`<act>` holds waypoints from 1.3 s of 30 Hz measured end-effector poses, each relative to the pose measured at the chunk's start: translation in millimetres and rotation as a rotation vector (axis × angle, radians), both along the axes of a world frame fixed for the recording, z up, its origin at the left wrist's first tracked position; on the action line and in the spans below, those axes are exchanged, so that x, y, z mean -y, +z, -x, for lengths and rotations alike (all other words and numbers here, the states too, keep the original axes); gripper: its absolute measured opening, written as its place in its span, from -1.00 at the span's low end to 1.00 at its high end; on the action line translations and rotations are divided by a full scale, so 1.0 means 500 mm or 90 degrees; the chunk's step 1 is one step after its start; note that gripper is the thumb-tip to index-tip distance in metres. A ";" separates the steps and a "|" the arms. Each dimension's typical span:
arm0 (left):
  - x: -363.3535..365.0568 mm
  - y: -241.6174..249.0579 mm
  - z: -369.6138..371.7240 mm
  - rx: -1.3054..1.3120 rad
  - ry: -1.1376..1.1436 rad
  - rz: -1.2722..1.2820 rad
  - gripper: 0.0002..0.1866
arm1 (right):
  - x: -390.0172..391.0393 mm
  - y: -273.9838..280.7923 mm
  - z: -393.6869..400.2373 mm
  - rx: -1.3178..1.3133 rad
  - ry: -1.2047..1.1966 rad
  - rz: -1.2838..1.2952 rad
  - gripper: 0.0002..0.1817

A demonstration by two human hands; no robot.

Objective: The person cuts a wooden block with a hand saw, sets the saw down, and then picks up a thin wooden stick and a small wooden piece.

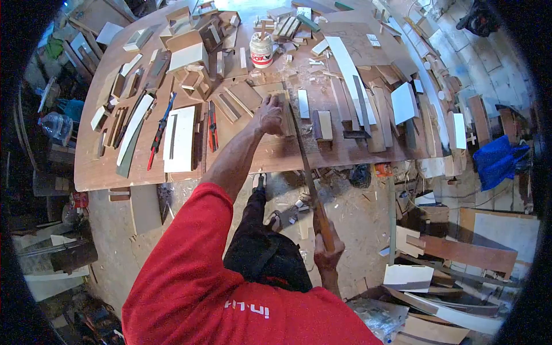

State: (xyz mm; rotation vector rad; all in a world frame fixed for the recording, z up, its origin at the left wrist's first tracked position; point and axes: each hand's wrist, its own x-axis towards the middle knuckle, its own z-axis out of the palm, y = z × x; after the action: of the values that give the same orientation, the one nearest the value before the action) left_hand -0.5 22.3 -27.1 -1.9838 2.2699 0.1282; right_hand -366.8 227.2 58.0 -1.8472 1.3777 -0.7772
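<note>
My left hand [270,117] presses down on a small wooden piece [287,118] on the brown worktable [247,161], its fingers bent over the wood. Below the table's front edge, my right hand [328,252] is wrapped round the wooden handle [324,227] of a long, narrow saw. The saw's blade [303,152] runs up over the table edge, along the right side of the wooden piece. A white strip [303,104] lies to the right of the blade, and a small block [323,126] sits nearer the edge.
A white jar [261,50] stands behind my left hand. Red-and-black clamps [213,126], white panels [180,140] and wood pieces cover the left. Long boards [351,75] and a square [357,134] lie at right. Scraps [299,204] litter the floor; a blue cloth [499,163] hangs at far right.
</note>
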 end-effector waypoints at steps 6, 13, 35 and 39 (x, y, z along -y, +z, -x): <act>0.000 0.023 -0.006 -0.025 0.034 -0.057 -0.21 | 0.046 0.017 -0.046 0.011 -0.021 -0.208 -0.59; 0.002 0.033 -0.004 -0.018 0.015 -0.058 -0.13 | 0.000 -0.014 0.006 0.012 -0.029 -0.015 -0.59; -0.007 0.066 0.011 -0.051 0.085 -0.126 -0.22 | -0.002 0.035 -0.013 0.032 -0.015 -0.115 -0.56; 0.008 0.005 -0.008 -0.083 0.070 -0.021 -0.19 | 0.006 0.017 -0.014 0.048 -0.037 -0.094 -0.54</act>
State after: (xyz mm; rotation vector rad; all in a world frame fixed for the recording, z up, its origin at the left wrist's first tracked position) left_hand 3.7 18.3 -24.6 -2.1426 2.2160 0.3123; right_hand -360.0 224.2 66.6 -1.6540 1.4076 -0.7461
